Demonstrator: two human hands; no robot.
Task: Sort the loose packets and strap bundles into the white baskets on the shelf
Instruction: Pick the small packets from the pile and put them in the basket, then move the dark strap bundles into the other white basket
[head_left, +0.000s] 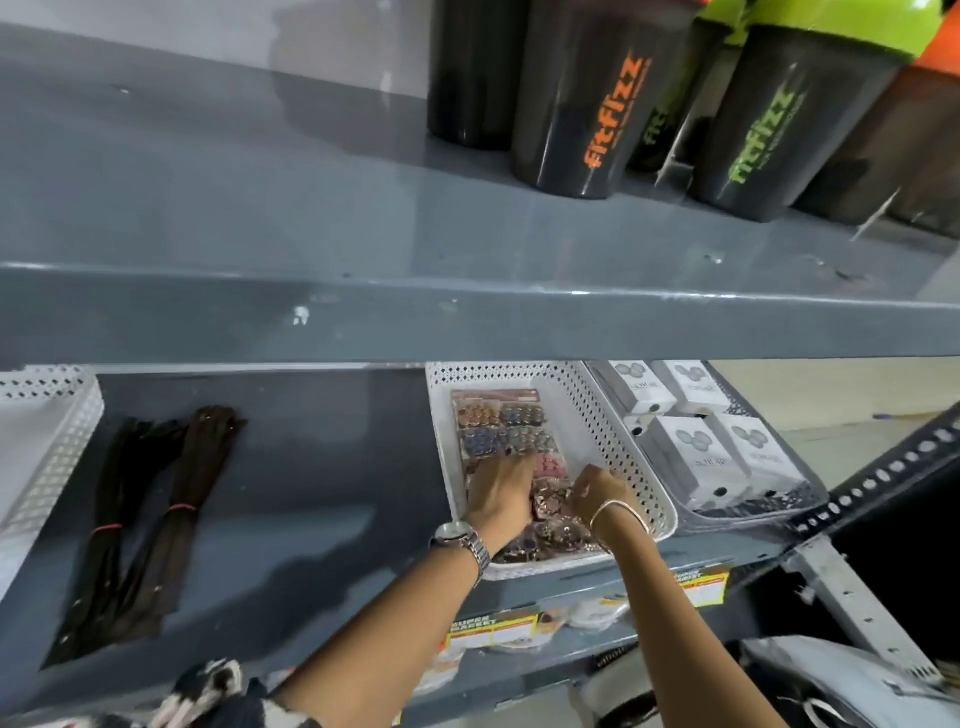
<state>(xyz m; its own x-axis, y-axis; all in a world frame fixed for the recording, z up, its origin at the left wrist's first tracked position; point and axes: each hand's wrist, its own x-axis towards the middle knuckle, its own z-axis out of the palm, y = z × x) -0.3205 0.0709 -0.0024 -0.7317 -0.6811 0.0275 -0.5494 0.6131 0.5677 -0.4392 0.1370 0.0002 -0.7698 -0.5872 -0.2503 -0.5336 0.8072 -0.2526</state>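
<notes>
A white perforated basket (597, 415) stands on the grey shelf and holds clear packets (501, 423) of small coloured beads. My left hand (501, 491), with a wristwatch, lies flat on the packets inside the basket. My right hand (597, 491), with a bangle, pinches a packet of shiny pieces near the basket's front. Two dark strap bundles (150, 519), each tied with a red band, lie loose on the shelf to the left. Another white basket (62, 436) stands at the far left, cut off by the frame.
A second tray (779, 512) to the right holds several white boxes (691, 452). Black shaker bottles (587, 98) stand on the upper shelf, whose front lip (467, 322) overhangs the baskets. A perforated metal upright (883, 483) runs at the right. Loose packets (587, 616) hang at the shelf's front edge.
</notes>
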